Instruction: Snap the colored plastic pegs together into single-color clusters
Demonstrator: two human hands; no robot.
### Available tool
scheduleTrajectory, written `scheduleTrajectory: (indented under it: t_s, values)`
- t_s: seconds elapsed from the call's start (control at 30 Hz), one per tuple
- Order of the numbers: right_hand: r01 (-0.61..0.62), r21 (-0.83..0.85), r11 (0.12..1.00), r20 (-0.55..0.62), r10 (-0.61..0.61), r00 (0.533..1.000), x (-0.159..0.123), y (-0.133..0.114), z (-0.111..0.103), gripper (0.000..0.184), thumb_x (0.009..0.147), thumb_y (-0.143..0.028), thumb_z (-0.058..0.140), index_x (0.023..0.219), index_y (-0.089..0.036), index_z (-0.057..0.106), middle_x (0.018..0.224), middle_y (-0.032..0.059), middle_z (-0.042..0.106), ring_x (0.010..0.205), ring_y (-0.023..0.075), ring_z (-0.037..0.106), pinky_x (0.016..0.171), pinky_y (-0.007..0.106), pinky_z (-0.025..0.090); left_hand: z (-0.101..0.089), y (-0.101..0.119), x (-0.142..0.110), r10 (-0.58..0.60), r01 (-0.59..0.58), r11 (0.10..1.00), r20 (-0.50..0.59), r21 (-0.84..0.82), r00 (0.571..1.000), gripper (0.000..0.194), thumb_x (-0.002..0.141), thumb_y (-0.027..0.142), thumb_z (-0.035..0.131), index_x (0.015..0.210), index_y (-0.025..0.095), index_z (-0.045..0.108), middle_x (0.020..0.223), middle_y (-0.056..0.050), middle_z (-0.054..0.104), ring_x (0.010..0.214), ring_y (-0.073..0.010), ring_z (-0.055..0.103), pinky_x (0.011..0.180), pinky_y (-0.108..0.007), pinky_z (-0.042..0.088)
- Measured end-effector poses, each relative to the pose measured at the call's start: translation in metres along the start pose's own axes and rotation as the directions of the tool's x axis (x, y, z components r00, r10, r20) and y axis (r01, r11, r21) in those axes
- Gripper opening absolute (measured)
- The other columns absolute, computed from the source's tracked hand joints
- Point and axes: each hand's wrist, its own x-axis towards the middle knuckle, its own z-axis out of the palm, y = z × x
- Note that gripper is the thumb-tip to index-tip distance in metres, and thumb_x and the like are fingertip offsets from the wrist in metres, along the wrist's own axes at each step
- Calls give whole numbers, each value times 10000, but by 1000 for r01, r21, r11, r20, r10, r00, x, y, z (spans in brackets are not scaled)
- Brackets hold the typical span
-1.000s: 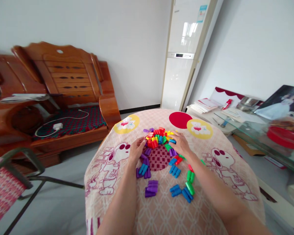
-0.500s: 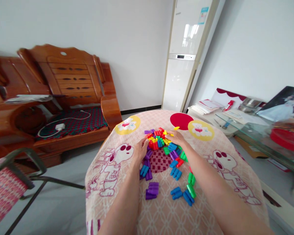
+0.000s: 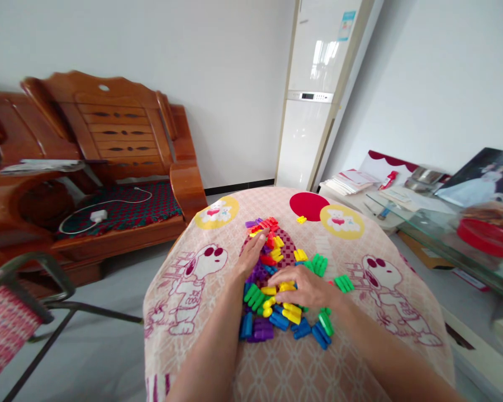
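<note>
Small plastic toy pieces with rounded ends lie in a loose heap in the middle of the table. My left hand is stretched flat along the heap's left side, its fingertips over yellow pieces and red pieces. Over the near part of the heap, my right hand has its fingers apart, with a yellow piece under them. Purple pieces, blue pieces and green pieces lie close to me. Other pieces are partly hidden beneath both hands.
A patterned cloth covers the round table. One yellow piece lies apart near the far edge, and a green piece to the right. A glass shelf stands right, a wooden sofa back left, a chair front left.
My right hand has come back towards me from the far side of the heap. Yellow and green pieces now lie nearer to me, more spread out. My left hand has shifted slightly right.
</note>
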Motion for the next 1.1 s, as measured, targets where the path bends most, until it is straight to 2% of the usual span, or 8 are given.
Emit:
scheduleTrajectory:
  t_s: [0.13, 0.27, 0.37, 0.47, 0.67, 0.8, 0.93, 1.1]
  values:
    - [-126, 113, 986, -390, 161, 907, 12, 33, -39, 338, 875, -433, 630, 1107, -219, 754, 1103, 72, 762, 1002, 250, 708, 906, 384, 551, 1, 10, 0, 60, -35, 983, 137, -181, 989, 585, 947, 585, 456, 1321, 175, 640, 1353, -156, 639, 1186, -298, 645, 978, -434, 529]
    - [-295, 66, 953, -648, 265, 714, 35, 99, -75, 502, 798, -416, 674, 1244, -186, 686, 1309, 128, 670, 1173, 301, 639, 1007, 453, 500, -31, -4, 11, 128, -122, 992, -193, 42, 973, 455, 907, 453, 560, 1241, 163, 668, 1279, -132, 684, 1155, -273, 655, 978, -401, 529]
    - [-494, 23, 869, -693, 370, 619, 56, 140, -91, 513, 810, -400, 645, 1274, -183, 661, 1311, 134, 667, 1200, 294, 622, 1036, 447, 473, -53, -23, 17, 48, 55, 966, -385, 252, 922, 420, 884, 282, 557, 1271, 141, 642, 1238, -155, 700, 1145, -274, 661, 984, -425, 522]
    - [-632, -24, 775, -696, 441, 567, 85, 159, -95, 515, 840, -432, 618, 1288, -181, 652, 1323, 144, 657, 1241, 298, 594, 1059, 426, 443, -57, -36, 19, -8, 178, 912, -417, 370, 909, 463, 869, 193, 545, 1322, 122, 609, 1255, -183, 689, 1152, -283, 663, 1021, -451, 495]
    - [-625, -253, 738, -497, 455, 739, 160, 134, -64, 486, 885, -584, 558, 1222, -261, 694, 1310, 94, 664, 1231, 270, 576, 1037, 377, 415, -40, -41, 20, 44, 75, 908, -271, 412, 962, 565, 854, 127, 496, 1417, 161, 533, 1328, -148, 657, 1192, -273, 647, 1055, -450, 480]
    - [-439, -477, 762, -239, 368, 899, 181, 100, -42, 387, 804, -593, 651, 903, -238, 770, 988, 55, 749, 941, 222, 642, 775, 264, 446, -39, -42, 20, 81, 18, 917, -229, 399, 970, 574, 864, 136, 492, 1436, 167, 508, 1316, -135, 666, 1190, -262, 649, 1069, -450, 470]
    - [-323, -528, 786, -35, 360, 932, 150, 79, -45, 272, 756, -439, 722, 808, -174, 750, 764, 14, 705, 707, 156, 597, 606, 240, 366, -42, -41, 20, 42, 63, 909, -239, 413, 970, 546, 888, 168, 503, 1433, 136, 502, 1350, -164, 638, 1163, -266, 660, 1038, -449, 491]
    - [-202, -367, 908, 48, 236, 971, 68, 59, -48, 134, 746, -297, 721, 801, -177, 741, 821, 16, 717, 776, 164, 618, 675, 238, 410, -29, -32, 19, 68, -24, 879, -74, 476, 995, 442, 876, 171, 527, 1306, 157, 629, 1304, -114, 677, 1182, -262, 642, 1062, -430, 477]
